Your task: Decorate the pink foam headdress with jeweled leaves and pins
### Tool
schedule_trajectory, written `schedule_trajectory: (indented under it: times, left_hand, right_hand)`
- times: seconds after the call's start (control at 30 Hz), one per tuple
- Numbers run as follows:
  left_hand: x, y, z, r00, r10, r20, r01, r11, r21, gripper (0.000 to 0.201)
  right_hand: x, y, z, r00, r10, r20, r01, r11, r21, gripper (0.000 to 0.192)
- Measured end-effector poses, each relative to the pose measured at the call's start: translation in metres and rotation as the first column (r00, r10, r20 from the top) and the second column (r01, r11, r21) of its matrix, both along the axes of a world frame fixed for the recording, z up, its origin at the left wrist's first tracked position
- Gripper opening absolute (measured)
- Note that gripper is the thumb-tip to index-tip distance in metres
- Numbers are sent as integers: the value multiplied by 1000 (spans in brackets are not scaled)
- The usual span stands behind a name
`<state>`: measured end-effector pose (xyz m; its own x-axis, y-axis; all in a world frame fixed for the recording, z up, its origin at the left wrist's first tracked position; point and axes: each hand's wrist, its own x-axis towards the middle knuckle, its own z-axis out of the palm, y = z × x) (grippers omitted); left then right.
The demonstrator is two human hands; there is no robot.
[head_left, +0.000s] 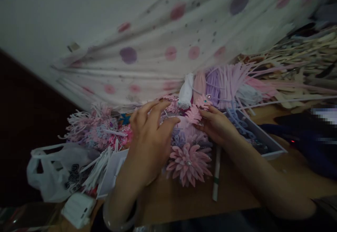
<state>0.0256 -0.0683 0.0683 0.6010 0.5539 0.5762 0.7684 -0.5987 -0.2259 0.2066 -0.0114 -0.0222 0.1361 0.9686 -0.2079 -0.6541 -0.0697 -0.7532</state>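
Pinching a pink piece [194,115] in the right hand [218,124], with thumb and fingertips closed on its right side. Holding the left hand [151,130] apart from it, with fingers curved and thumb spread away, and with nothing seen gripped between them; cannot tell whether touching any of the stems behind.

Looking from the left hand, seeing the piece to the right, just beyond the thumb tip, across a narrow gap. Looking from the right hand, finding it directly at the fingertips, on their left; so nearer to the right hand, and between the two. Running, along its long axis, obliquely from lower left to upper right, towards a teal gem [205,101]; too dim to tell whether fixed to it.

Below the piece, towards the body, seeing a large pink flower [189,163] over the bench [181,204], well within the span of both forearms and touched by neither hand. Just behind the piece, seeing a white bundle [186,91] and a purple bundle [212,86]. Beneath the right forearm, seeing a pale stick [216,179], pointing towards the body.
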Motion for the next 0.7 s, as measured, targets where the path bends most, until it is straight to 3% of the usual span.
schedule_trajectory:
  times: [0.07,0.2,0.43,0.7]
  left_hand:
    - [9,11,4,988,15,-154,-23,999,-49,31]
    - [23,24,-6,937,48,-345,-99,986,-134,24]
    - [32,21,-11,910,67,-408,-165,964,-209,22]
    - [25,15,-13,920,82,-384,-185,953,-240,26]
  right_hand:
    - [0,0,0,1000,-6,-14,6,1000,-1,35]
    - [-1,1,-2,999,-20,-45,20,1000,-9,36]
    - [-2,-1,-2,998,-5,-64,7,1000,24,38]
    - [-6,-3,-3,999,20,-36,-18,998,67,30]
